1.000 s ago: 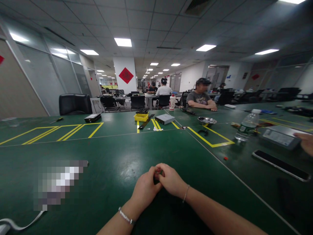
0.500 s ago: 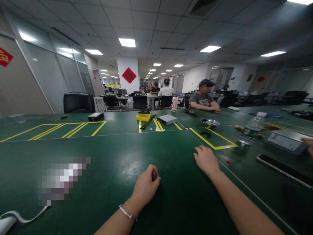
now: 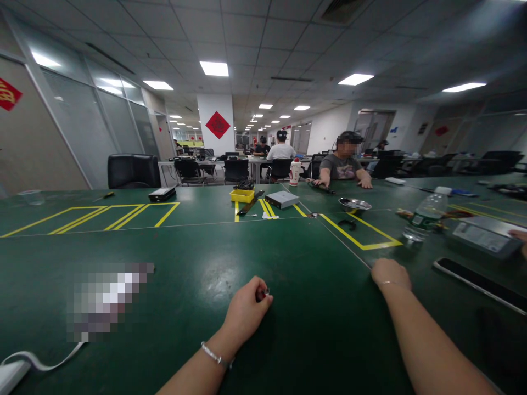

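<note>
Green worktop [image 3: 185,340] fills the lower frame. At lower centre, the left hand [image 3: 247,304] pinches a small item [image 3: 266,293], mostly hidden: grasped already, not yet released. Well apart at lower right, the right hand [image 3: 392,274] shows only its back; whether it has gathered anything, I cannot tell.

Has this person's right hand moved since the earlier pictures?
Yes, rightward: the right hand has passed from left to right of the near-left corner of the yellow tape by the bowl.

Your view: dim; ceiling panels [image 3: 214,68] lit overhead; glare [image 3: 221,274] on your green table [image 3: 177,334]; stretched edges; pixelated block [image 3: 113,299] left.
</note>
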`<state>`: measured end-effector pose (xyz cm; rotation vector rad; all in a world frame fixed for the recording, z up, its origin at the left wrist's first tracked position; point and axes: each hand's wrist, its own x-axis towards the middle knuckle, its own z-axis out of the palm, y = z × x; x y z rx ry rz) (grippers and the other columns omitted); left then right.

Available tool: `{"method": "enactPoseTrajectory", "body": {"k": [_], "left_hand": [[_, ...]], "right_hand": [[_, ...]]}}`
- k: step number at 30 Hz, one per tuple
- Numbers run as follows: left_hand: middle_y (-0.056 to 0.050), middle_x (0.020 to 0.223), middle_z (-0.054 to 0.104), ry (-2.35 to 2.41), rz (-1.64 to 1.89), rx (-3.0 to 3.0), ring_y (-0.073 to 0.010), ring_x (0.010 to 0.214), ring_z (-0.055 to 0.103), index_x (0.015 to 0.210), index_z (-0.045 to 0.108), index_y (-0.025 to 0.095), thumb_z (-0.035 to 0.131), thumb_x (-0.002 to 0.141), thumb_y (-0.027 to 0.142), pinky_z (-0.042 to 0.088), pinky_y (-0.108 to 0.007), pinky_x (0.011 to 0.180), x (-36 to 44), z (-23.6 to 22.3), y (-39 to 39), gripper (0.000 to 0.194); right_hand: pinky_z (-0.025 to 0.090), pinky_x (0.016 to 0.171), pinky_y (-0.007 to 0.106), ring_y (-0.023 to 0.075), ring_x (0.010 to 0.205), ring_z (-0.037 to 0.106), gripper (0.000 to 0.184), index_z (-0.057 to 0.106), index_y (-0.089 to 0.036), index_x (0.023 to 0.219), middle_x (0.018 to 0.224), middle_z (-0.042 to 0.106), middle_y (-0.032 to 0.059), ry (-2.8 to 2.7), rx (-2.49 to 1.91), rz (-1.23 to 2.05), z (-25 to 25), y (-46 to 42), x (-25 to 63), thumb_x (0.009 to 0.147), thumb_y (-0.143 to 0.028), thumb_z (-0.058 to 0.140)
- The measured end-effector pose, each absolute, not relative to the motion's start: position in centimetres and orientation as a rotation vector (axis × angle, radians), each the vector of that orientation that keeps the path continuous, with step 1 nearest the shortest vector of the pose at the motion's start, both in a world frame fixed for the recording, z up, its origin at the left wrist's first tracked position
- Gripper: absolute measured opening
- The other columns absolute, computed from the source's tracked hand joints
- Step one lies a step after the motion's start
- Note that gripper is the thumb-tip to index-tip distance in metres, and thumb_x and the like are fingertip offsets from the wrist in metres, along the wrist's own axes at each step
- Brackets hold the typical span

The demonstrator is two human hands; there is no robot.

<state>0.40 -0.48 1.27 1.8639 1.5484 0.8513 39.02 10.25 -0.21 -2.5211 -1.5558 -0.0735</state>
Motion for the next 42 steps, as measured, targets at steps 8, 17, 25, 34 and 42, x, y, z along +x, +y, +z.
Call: {"method": "enactPoseTrajectory", "body": {"k": [8,17,25,34,42], "left_hand": [[0.004,0.068,0.054,1.544,0.859,1.880,-0.0116,0.064,0.052,0.073,0.046,0.021,0.049,0.070,0.020,0.035,-0.022,0.057,0.3,1.4,-0.6,0.004],[0.003,0.071,0.055,1.505,0.900,1.839,-0.0123,0.067,0.054,0.082,0.049,0.021,0.048,0.071,0.018,0.039,-0.022,0.061,0.5,1.2,-0.3,0.012],[0.002,0.076,0.060,1.365,0.950,1.815,-0.0133,0.073,0.056,0.086,0.059,0.022,0.054,0.068,0.019,0.042,-0.024,0.068,0.5,1.3,-0.2,0.018],[0.003,0.070,0.058,1.279,0.907,1.592,-0.0116,0.067,0.054,0.076,0.055,0.017,0.059,0.062,0.014,0.042,-0.022,0.064,0.9,0.9,0.1,0.015],[0.004,0.061,0.051,1.170,0.946,1.453,-0.0100,0.059,0.046,0.071,0.056,0.015,0.060,0.061,0.018,0.036,-0.021,0.057,0.5,1.0,0.5,0.011]], "right_hand": [[0.044,0.071,0.031,0.0207,0.083,0.058,0.026,0.065,-0.016,0.085,0.097,0.060,0.0131,-1.666,-2.392,0.046,2.7,9.7,34.7,0.074,-0.016,0.042],[0.045,0.062,0.025,0.0127,0.067,0.058,0.018,0.061,-0.017,0.084,0.076,0.064,0.0026,-1.800,-1.532,0.892,3.6,7.2,23.2,0.068,-0.022,0.054],[0.044,0.063,0.026,0.0099,0.059,0.054,0.016,0.063,-0.013,0.075,0.064,0.062,0.0001,-1.662,-1.217,1.328,3.9,3.8,17.4,0.061,-0.015,0.055],[0.046,0.068,0.026,0.0134,0.069,0.059,0.013,0.065,-0.018,0.072,0.072,0.065,0.0010,-1.830,-1.123,0.987,3.9,2.2,15.5,0.066,-0.012,0.056],[0.045,0.074,0.025,0.0124,0.078,0.059,0.017,0.067,-0.021,0.077,0.081,0.067,0.0010,-2.070,-0.886,0.626,3.7,1.8,15.7,0.072,-0.011,0.055]]}}
